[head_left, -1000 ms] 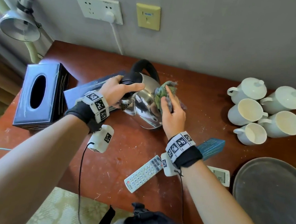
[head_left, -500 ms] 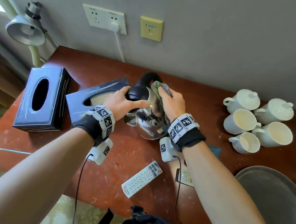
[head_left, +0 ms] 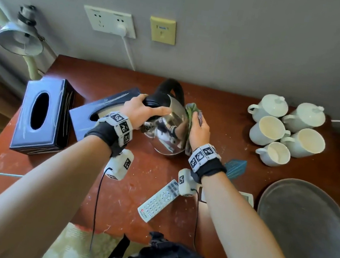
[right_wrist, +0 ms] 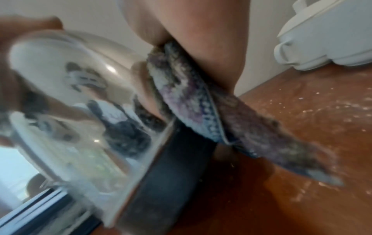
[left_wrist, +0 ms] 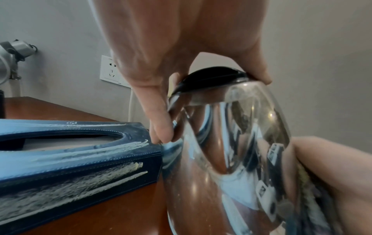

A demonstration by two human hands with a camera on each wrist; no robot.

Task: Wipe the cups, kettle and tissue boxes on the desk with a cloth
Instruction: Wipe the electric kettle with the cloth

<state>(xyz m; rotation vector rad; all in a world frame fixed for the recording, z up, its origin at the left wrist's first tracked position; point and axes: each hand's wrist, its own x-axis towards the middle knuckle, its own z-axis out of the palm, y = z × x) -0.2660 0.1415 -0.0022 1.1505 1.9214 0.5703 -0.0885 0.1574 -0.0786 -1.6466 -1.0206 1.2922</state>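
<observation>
Kettle wipe, cloth now lower on the right flank.
We are seeing the remote (head_left: 160, 200) nearest the desk (head_left: 82, 193) edge; beyond, our left hand (head_left: 139, 111) is clasping the tilted kettle (head_left: 166, 132) by its lid, our right hand (head_left: 199, 130) is pressing the cloth (head_left: 193, 112), down from the top; cups (head_left: 281, 130) far right, tissue box (head_left: 43, 116) far left.

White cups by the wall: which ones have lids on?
The two rear white ceramic cups nearest the wall carry knobbed lids; the three in front are open.
</observation>
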